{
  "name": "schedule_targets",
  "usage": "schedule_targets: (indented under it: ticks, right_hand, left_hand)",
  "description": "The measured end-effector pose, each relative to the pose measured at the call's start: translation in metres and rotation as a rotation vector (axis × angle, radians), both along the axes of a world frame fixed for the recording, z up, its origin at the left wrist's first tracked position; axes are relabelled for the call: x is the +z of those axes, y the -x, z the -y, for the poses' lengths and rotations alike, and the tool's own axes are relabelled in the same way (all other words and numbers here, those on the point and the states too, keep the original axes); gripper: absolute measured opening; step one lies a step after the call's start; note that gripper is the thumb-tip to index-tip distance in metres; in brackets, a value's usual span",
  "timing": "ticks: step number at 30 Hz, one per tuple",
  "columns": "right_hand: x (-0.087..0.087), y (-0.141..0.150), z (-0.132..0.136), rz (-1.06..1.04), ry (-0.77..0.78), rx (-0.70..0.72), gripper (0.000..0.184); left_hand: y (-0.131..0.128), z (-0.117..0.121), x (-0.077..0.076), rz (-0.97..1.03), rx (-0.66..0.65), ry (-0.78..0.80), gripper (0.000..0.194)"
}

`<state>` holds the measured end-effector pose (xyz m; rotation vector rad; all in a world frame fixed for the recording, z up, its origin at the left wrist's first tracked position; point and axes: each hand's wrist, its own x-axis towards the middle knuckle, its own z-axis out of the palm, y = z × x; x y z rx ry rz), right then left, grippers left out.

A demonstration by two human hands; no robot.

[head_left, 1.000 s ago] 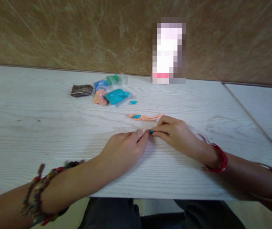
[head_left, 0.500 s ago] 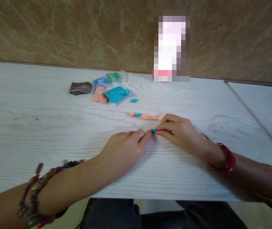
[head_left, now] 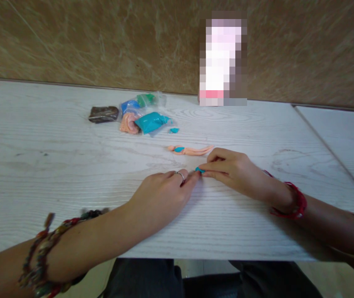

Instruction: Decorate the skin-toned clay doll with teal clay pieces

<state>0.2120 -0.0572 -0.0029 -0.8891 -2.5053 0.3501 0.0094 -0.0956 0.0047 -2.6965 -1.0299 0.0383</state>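
My right hand [head_left: 231, 171] rests on the white wooden table [head_left: 56, 165] and pinches a small teal clay piece [head_left: 199, 169] between thumb and fingers. My left hand [head_left: 164, 194] lies curled beside it, its fingertips touching the same piece; a ring sits on one finger. Just beyond the hands lies a slim peach clay figure [head_left: 191, 150] with a teal band round its middle.
Further back lie bags of clay: teal [head_left: 151, 122], peach [head_left: 129, 123], blue [head_left: 130, 106], green [head_left: 147, 99], and a dark brown block [head_left: 103, 114]. A teal crumb [head_left: 173, 130] lies near them. A blurred-out object [head_left: 223, 62] stands against the brown wall. A table seam runs at the right.
Both hands stay together on the small teal piece, with only slight finger movement. The view shifted a little.
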Motion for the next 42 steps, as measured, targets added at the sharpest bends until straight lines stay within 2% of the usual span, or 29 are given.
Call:
schedule_targets:
  ticks: [7,13,18,21,25,28,30,34,36,39,42]
  right_hand:
    - [-0.001,-0.001,0.001,0.055,-0.016,0.007,0.023]
    - [0.000,0.003,0.002,0.045,-0.052,-0.038,0.017]
    - [0.000,0.003,0.002,0.038,-0.074,-0.061,0.022]
    - [0.002,0.003,0.001,-0.064,-0.073,-0.001,0.022]
    - [0.004,0.003,0.001,-0.162,-0.148,0.038,0.021]
    - [0.004,0.003,0.004,-0.172,-0.199,0.005,0.021]
    - [0.004,0.003,0.003,-0.168,-0.187,-0.058,0.021]
    - [0.005,0.008,-0.009,-0.157,-0.138,-0.214,0.019]
    - [0.006,0.016,-0.018,-0.145,-0.113,-0.263,0.018]
    - [0.006,0.030,-0.031,-0.117,-0.068,-0.290,0.018]
    - [0.006,0.042,-0.036,-0.083,-0.028,-0.328,0.017]
  left_hand:
    - [0.001,0.000,0.001,0.048,-0.019,-0.002,0.029]
    - [0.004,-0.005,0.007,0.082,0.074,-0.021,0.025]
    - [0.004,-0.008,0.007,0.170,0.132,0.009,0.024]
    - [0.004,-0.012,0.009,0.335,0.167,0.132,0.024]
    - [0.003,-0.018,0.012,0.617,0.154,0.482,0.023]
    - [0.002,-0.021,0.012,0.728,0.185,0.587,0.021]
    - [0.003,-0.023,0.013,0.726,0.206,0.528,0.020]
    - [0.015,-0.039,0.017,0.657,0.320,0.204,0.024]
    - [0.023,-0.051,0.016,0.659,0.391,0.112,0.027]
    - [0.031,-0.065,0.007,0.664,0.345,0.223,0.035]
    - [0.031,-0.070,-0.004,0.633,0.314,0.278,0.043]
